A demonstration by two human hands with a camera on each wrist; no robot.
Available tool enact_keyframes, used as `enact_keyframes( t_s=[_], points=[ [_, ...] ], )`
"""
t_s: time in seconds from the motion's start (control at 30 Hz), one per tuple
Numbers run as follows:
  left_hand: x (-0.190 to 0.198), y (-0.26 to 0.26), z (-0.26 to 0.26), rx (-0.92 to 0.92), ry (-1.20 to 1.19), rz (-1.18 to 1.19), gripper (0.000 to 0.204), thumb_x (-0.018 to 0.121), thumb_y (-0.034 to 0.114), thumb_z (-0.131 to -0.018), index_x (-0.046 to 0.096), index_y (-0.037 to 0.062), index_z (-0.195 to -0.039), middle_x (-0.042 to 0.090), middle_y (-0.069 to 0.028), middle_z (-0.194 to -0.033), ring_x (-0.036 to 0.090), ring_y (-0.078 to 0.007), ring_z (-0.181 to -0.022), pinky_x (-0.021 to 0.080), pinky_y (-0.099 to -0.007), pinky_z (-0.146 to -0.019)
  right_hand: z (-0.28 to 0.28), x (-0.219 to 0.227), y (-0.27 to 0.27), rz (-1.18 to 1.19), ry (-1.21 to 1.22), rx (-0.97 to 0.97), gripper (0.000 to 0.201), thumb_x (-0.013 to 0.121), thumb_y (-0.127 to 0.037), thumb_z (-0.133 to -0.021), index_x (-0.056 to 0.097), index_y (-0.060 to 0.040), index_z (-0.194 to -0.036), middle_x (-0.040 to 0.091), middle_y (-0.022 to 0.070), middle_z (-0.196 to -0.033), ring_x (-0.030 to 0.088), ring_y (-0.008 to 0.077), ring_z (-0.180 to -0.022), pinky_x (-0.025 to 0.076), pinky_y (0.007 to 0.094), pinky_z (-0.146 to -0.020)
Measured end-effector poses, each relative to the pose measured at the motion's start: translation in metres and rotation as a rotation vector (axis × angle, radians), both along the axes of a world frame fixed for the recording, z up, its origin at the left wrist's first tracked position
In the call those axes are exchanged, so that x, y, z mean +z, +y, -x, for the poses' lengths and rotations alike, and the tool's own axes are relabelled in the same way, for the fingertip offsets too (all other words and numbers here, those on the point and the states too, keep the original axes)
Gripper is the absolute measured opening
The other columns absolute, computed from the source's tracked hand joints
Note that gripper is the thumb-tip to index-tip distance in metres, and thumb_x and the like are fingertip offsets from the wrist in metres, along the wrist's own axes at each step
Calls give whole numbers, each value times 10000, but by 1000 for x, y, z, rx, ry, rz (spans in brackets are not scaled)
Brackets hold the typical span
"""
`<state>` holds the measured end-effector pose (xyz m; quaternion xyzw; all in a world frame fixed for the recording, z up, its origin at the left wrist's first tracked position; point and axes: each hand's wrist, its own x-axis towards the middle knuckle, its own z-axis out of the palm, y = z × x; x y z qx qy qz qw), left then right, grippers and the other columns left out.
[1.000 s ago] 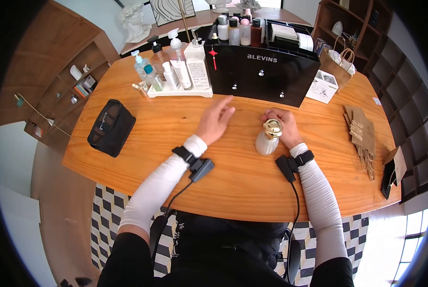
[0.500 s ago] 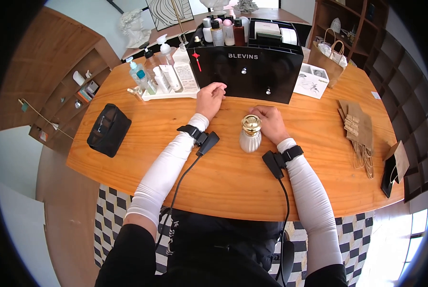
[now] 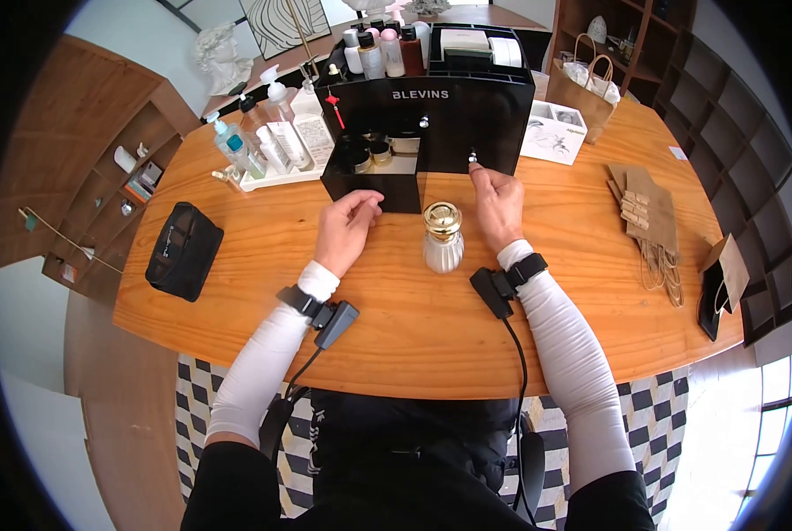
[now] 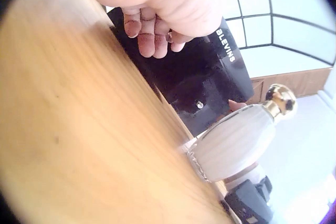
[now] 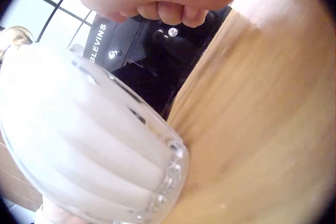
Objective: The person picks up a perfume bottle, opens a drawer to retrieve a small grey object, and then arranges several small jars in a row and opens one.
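A black cabinet [image 3: 493, 111] labelled BLEVINS has its lower left drawer [image 3: 394, 193] pulled out, with gold-rimmed jars [image 3: 380, 153] inside. At that drawer's front my left hand [image 3: 344, 232] has its fingertips on the small knob [image 4: 169, 37]. My right hand [image 3: 500, 208] reaches up to the lower right drawer, its fingertips just below the clear knob [image 3: 473, 157]; contact is unclear. That drawer sits closed. Between my hands a ribbed pale bottle [image 3: 443, 252] with a gold cap stands upright on the table, large in the right wrist view [image 5: 89, 140].
On the left lie a black mesh pouch [image 3: 183, 252] and a white tray [image 3: 281, 180] of pump bottles and tubes. Right of the cabinet are a white box [image 3: 551, 133] and a paper bag [image 3: 582, 97]. Flat brown bags [image 3: 652, 208] lie near the table's right side.
The lower left drawer has come out toward me, and my left hand has moved back with it. My right hand has moved forward to the right drawer's knob. The head view has shifted slightly.
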<state>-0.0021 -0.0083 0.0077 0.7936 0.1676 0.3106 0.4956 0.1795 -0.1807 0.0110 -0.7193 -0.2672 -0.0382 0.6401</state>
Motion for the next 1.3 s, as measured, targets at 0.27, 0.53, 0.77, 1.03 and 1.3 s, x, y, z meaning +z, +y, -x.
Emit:
enact_keyframes(
  t_s=[0.27, 0.53, 0.77, 1.03, 1.3],
  points=[
    [11, -16, 20, 155, -176, -356, 176, 629, 171, -1028, 698, 9, -1035, 589, -72, -638, 498, -95, -537, 411, -270, -519, -7, -1, -5, 393, -79, 194, 479, 649, -347, -940, 631, 60, -690, 563, 255, -602, 573, 420, -568, 466, 459, -592],
    [61, -19, 18, 105, -173, -495, 351, 611, 159, -1030, 552, -22, -736, 595, -73, -781, 517, -157, -684, 420, -299, -644, -7, -3, -4, 409, -161, 222, 461, 654, -339, -934, 647, 44, -677, 585, 258, -623, 603, 446, -612, 475, 484, -591],
    [32, 3, -4, 75, -187, -772, 108, 658, 76, -941, 582, 2, -919, 668, -146, -976, 615, -360, -931, 468, -407, -837, -7, -4, -4, 407, -180, 228, 440, 650, -330, -940, 660, 36, -697, 590, 254, -634, 613, 440, -630, 485, 478, -602],
    [24, -10, 13, 88, -248, -799, 125, 704, 32, -867, 579, 39, -861, 622, -103, -844, 591, -333, -819, 446, -417, -806, -8, -10, -3, 389, -159, 243, 412, 668, -328, -942, 687, 28, -735, 587, 248, -629, 615, 428, -609, 486, 453, -577],
    [18, -4, 14, 82, -284, -800, 105, 701, 9, -867, 598, 22, -884, 658, -105, -911, 608, -338, -870, 452, -407, -811, -28, -36, 2, 296, -154, 368, 414, 687, -314, -972, 699, 56, -785, 511, 109, -525, 433, 92, -524, 435, 340, -535]
  ],
)
